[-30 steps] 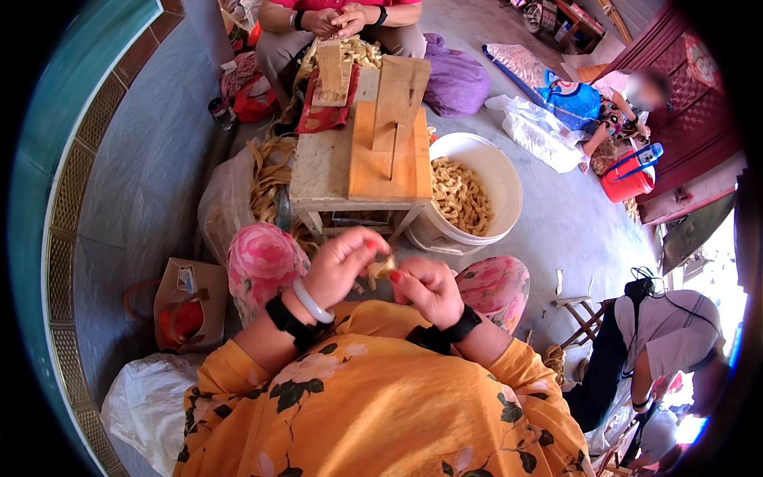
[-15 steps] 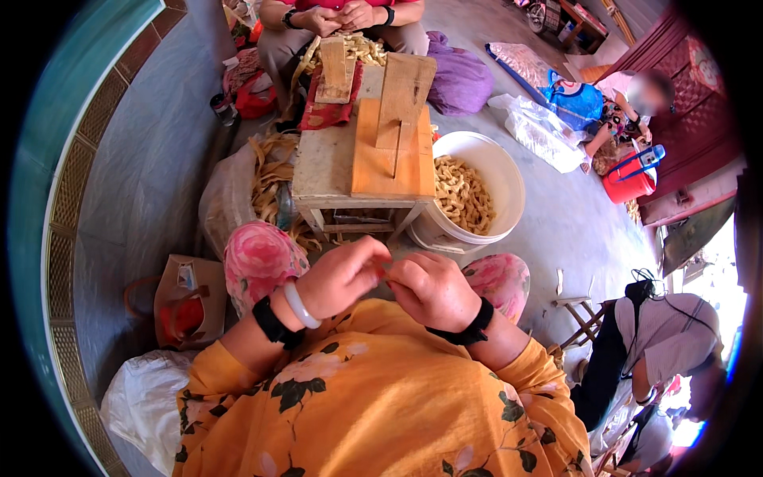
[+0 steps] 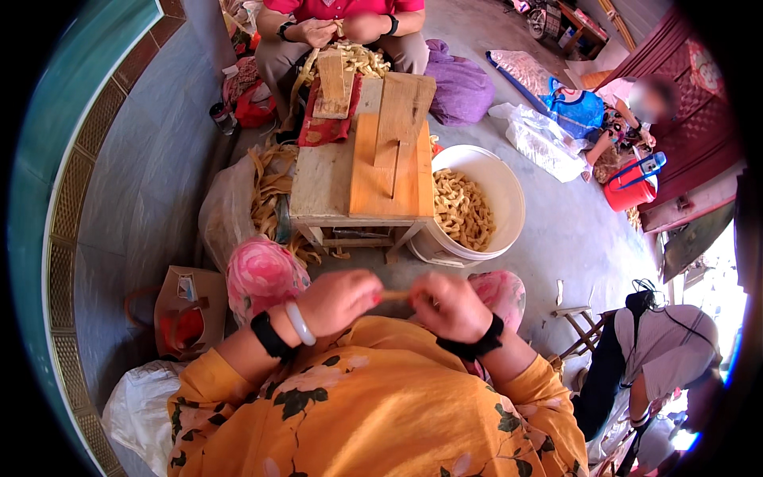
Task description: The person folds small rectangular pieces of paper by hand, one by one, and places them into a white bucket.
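Above my lap, my left hand (image 3: 338, 302) and my right hand (image 3: 453, 306) are a short way apart, both closed. A thin tan strip (image 3: 395, 295) stretches between their fingertips, each hand pinching one end. In front of my knees is a low worn table (image 3: 318, 187). An orange-brown wooden board (image 3: 366, 195) lies on it, with an upright wooden plank (image 3: 407, 103) and a thin dark rod (image 3: 395, 175) on top. To the table's right, a white bucket (image 3: 515, 195) holds many tan knotted pieces (image 3: 461, 211).
Across the table a person in red (image 3: 350, 9) handles a strip beside a wooden block (image 3: 331, 75) on red cloth. Tan strips (image 3: 270, 187) spill from a plastic bag at left. A paper bag (image 3: 214, 298) stands by my left knee. At right another person bends near a folding stool (image 3: 584, 326).
My hands have drawn apart sideways, and the strip now shows between them. The table and bucket sit slightly lower in the picture. Across the table, the other person's hands have separated a little.
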`<control>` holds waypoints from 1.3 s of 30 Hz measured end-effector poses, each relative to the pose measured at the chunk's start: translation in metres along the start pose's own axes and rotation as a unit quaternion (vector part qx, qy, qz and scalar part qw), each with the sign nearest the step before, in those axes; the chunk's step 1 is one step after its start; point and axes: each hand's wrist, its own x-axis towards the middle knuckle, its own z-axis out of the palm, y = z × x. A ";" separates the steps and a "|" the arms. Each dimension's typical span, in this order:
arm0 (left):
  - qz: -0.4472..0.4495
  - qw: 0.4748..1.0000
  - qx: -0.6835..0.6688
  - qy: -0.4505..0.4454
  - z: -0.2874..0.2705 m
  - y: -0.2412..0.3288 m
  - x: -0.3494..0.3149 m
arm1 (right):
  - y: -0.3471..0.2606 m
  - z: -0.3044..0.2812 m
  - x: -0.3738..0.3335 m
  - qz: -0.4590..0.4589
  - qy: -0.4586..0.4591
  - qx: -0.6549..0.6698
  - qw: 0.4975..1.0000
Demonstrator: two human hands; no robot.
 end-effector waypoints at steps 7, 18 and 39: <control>-0.070 0.980 -0.052 0.178 -0.033 -0.022 0.068 | 0.028 -0.022 0.073 -0.021 0.150 -0.097 0.984; -0.149 0.957 0.000 0.248 -0.037 -0.040 0.073 | 0.080 -0.024 0.068 0.091 0.228 -0.088 0.965; -0.037 0.990 0.138 0.015 0.034 0.028 0.036 | -0.012 0.012 -0.009 -0.019 0.137 -0.227 0.964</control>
